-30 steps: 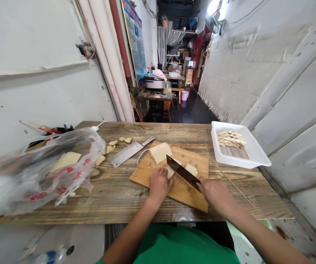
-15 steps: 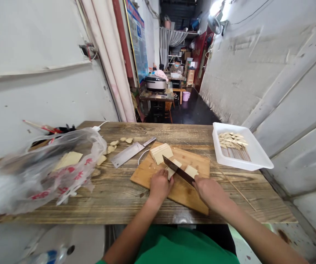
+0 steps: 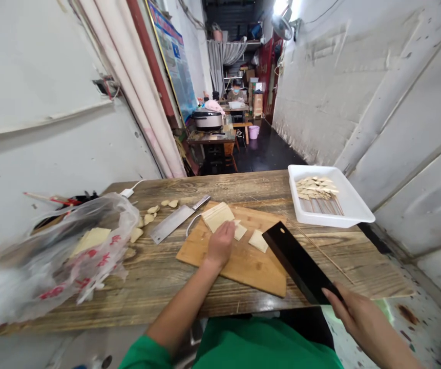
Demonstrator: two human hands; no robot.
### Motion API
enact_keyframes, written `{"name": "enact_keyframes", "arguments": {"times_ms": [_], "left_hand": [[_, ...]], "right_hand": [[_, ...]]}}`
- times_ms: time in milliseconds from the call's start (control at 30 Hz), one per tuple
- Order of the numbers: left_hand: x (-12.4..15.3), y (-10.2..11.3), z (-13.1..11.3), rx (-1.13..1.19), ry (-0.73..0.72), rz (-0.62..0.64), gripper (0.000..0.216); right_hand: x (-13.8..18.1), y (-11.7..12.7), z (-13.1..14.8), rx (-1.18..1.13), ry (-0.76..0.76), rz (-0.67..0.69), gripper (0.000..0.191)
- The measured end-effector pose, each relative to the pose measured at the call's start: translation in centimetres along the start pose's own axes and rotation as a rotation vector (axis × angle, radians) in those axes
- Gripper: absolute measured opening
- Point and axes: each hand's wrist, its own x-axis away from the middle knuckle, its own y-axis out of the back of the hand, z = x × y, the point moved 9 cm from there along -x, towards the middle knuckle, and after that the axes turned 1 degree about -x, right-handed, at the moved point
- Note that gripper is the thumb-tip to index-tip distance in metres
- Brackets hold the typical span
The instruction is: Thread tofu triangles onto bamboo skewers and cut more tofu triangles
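The square sheets [image 3: 216, 218] look cream to me, the rectangular cleaver [image 3: 300, 267] black, the wooden board [image 3: 249, 266] honey-brown; at its nine o'clock, red lettering [image 3: 51, 293] marks a translucent plastic bag [image 3: 66, 274].

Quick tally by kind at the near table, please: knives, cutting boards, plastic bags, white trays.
Knives: 2 (dark knife in the right hand, cleaver lying on the table)
Cutting board: 1
Plastic bag: 1
White tray: 1
Total: 5
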Motion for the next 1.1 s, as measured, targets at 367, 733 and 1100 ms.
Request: {"name": "enact_keyframes", "arguments": {"times_ms": [367,733,1100], "left_hand": [[-1.4,-2.8,-7.9,0.266,-0.468,0.501,0.056],[-2.6,-4.2,-10.7,0.288,-0.433,0.717,0.034],[1.3,-2.5,-8.4,0.411,-0.162,0.320,0.060]], "right_hand": [[0.0,0.4,-2.8,0.018,-0.111,-0.057,0.030],[-0.1,0.3,-2.4,0.063,-0.122,-0.039,0.031],[0.1,-0.2,-2.2,0.209,-0.093,0.069,0.028]]}}
